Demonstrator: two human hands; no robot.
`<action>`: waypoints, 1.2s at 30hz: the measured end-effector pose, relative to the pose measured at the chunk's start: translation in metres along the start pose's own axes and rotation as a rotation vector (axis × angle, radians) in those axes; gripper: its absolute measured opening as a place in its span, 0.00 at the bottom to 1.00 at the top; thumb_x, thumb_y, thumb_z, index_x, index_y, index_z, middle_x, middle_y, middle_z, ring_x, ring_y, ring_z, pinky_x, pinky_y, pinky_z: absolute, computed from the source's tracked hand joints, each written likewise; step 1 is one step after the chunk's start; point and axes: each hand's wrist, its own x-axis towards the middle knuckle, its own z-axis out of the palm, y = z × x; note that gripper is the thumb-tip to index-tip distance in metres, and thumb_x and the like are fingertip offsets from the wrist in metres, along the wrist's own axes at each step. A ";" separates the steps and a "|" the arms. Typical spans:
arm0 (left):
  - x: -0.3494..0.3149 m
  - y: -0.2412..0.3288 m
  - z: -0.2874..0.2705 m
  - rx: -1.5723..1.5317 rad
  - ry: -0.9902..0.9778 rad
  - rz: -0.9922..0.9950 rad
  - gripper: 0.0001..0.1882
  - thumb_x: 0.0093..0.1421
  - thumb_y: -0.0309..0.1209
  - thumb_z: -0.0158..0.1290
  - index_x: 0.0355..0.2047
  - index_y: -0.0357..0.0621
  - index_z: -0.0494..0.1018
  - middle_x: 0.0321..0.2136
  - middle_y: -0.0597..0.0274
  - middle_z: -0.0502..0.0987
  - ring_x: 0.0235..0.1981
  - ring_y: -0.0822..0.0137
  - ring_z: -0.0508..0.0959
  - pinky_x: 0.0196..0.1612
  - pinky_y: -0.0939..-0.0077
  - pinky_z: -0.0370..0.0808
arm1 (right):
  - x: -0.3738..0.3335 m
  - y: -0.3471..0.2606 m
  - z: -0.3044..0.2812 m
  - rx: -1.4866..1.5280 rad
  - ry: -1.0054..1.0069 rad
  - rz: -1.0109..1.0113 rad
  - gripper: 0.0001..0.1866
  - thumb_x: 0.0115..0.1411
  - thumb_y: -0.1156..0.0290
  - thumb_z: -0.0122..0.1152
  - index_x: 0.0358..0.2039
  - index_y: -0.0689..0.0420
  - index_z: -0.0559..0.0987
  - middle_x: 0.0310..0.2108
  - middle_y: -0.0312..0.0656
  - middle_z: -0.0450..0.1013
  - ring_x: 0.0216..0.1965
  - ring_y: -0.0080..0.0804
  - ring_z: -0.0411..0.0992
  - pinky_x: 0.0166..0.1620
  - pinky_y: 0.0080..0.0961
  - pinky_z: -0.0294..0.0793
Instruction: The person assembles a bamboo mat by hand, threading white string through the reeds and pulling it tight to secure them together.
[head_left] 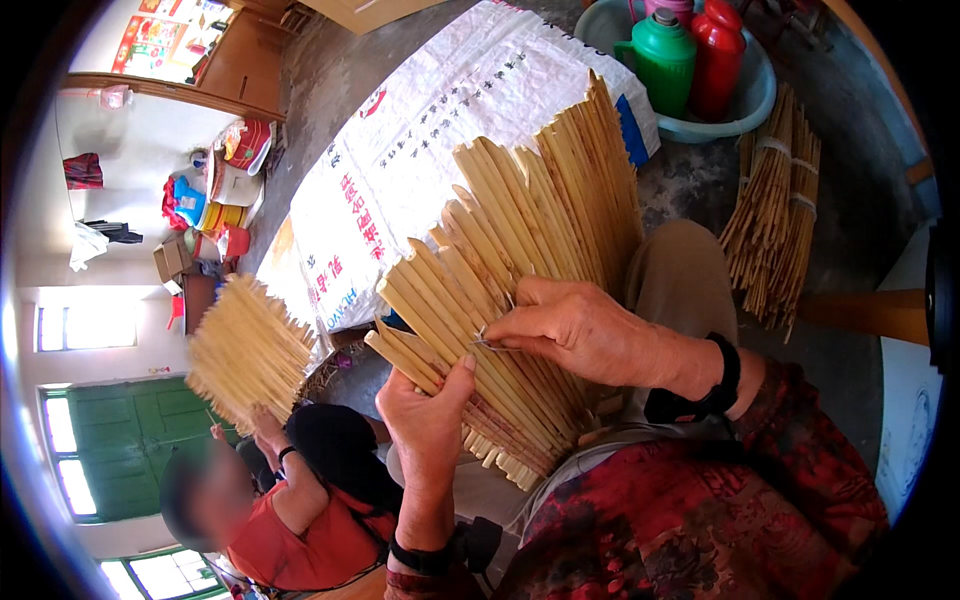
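A mat of pale stalks [520, 230], set side by side and tied with thread, lies across my lap and fans out toward the upper right. My left hand [430, 415] is closed on the stalks at the mat's left edge, its thumb on top and its fingers hidden beneath. At the middle of the mat, my right hand [580, 325] pinches a thin pale string [488, 342] that loops over the stalks beside my left thumb. The stalk ends are uneven along the far side.
A white woven sack [400, 130] with printing spreads out ahead. Bundled stalks [775, 215] lie on the floor at right, below a blue basin [755, 105] holding a green flask [660, 60] and a red one [717, 60]. At left, another person [300, 530] holds a similar mat [250, 350].
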 end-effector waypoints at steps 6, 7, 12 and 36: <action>-0.001 0.000 0.004 -0.019 0.000 0.020 0.08 0.49 0.23 0.57 0.30 0.32 0.73 0.23 0.67 0.76 0.24 0.80 0.71 0.28 0.84 0.70 | 0.000 -0.001 -0.004 -0.011 -0.019 0.005 0.08 0.53 0.71 0.57 0.34 0.56 0.78 0.26 0.46 0.67 0.31 0.46 0.70 0.33 0.34 0.68; -0.002 0.000 0.004 -0.040 0.004 0.019 0.08 0.49 0.23 0.57 0.30 0.32 0.73 0.23 0.67 0.76 0.24 0.80 0.72 0.28 0.84 0.70 | 0.000 -0.001 -0.005 0.013 -0.018 0.003 0.08 0.53 0.71 0.58 0.34 0.56 0.78 0.26 0.47 0.67 0.31 0.46 0.69 0.33 0.35 0.68; -0.003 0.000 0.003 -0.018 0.000 0.020 0.09 0.49 0.22 0.57 0.31 0.32 0.73 0.23 0.67 0.76 0.24 0.81 0.71 0.29 0.84 0.70 | -0.001 0.000 -0.005 0.024 -0.031 0.004 0.07 0.53 0.72 0.58 0.33 0.57 0.78 0.26 0.47 0.67 0.31 0.47 0.70 0.33 0.35 0.68; -0.073 0.024 0.049 0.256 -0.156 0.586 0.13 0.46 0.25 0.58 0.33 0.37 0.68 0.26 0.52 0.72 0.24 0.57 0.75 0.28 0.70 0.71 | -0.083 -0.084 -0.058 -0.301 -0.057 0.218 0.09 0.51 0.76 0.57 0.34 0.60 0.74 0.27 0.47 0.67 0.31 0.46 0.69 0.32 0.35 0.70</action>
